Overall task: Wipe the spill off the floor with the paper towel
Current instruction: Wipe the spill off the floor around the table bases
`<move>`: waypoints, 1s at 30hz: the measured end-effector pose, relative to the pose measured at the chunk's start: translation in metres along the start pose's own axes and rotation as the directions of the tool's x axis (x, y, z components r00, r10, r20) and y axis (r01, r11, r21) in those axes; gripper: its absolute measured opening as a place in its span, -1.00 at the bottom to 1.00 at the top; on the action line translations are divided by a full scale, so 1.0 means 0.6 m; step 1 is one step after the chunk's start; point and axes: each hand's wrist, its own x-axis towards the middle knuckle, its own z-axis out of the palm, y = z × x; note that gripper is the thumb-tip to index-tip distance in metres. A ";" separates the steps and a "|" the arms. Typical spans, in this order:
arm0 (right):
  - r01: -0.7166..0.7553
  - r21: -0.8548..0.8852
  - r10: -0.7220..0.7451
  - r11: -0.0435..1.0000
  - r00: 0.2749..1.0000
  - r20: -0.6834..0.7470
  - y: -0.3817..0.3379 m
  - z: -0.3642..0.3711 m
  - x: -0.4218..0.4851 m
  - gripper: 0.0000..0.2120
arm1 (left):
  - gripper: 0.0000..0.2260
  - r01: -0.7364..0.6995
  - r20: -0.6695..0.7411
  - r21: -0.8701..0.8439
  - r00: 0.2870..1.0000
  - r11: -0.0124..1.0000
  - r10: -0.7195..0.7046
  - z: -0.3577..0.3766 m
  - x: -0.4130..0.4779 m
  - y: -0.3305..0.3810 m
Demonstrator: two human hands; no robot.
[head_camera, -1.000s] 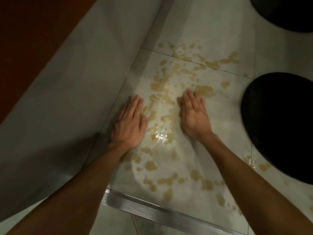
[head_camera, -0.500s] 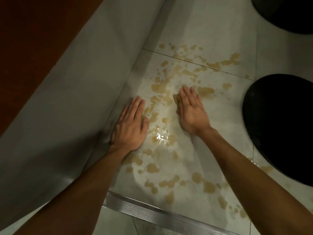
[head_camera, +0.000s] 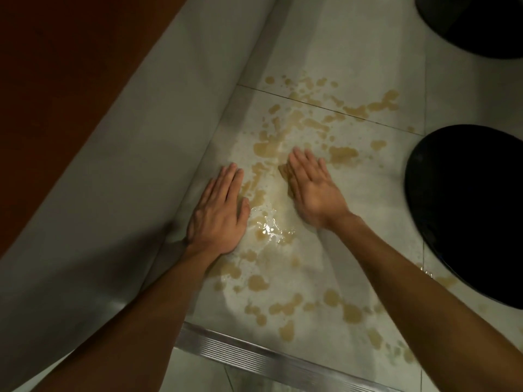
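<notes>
Right hand [head_camera: 314, 190] has slid farther into the spill [head_camera: 343, 155].

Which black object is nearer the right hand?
The black object at the right edge, level with the right hand; the other black object sits in the top corner.

Scene dimly lit, warm cast. Bright glare seen on wet spill [head_camera: 270, 227] near frame centre. Motion blur noted on right hand [head_camera: 314, 190]. Corners darkened; straight edges bent by wide-angle distortion.
</notes>
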 end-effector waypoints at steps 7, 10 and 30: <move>-0.105 0.080 0.114 0.991 0.986 -0.119 -0.108 0.060 -0.078 -0.42 | -0.40 0.029 0.062 -0.004 0.998 1.000 -0.029 -0.005 0.003 0.003; 0.139 -0.005 -0.139 0.990 0.990 -0.016 -0.090 0.059 -0.130 -0.42 | -0.41 0.032 0.077 -0.012 0.997 0.999 -0.031 -0.007 0.003 0.003; -0.112 -0.080 0.119 0.990 0.989 0.083 -0.065 -0.003 -0.089 -0.34 | -0.39 0.027 0.047 -0.050 0.999 0.998 -0.025 -0.011 0.000 0.002</move>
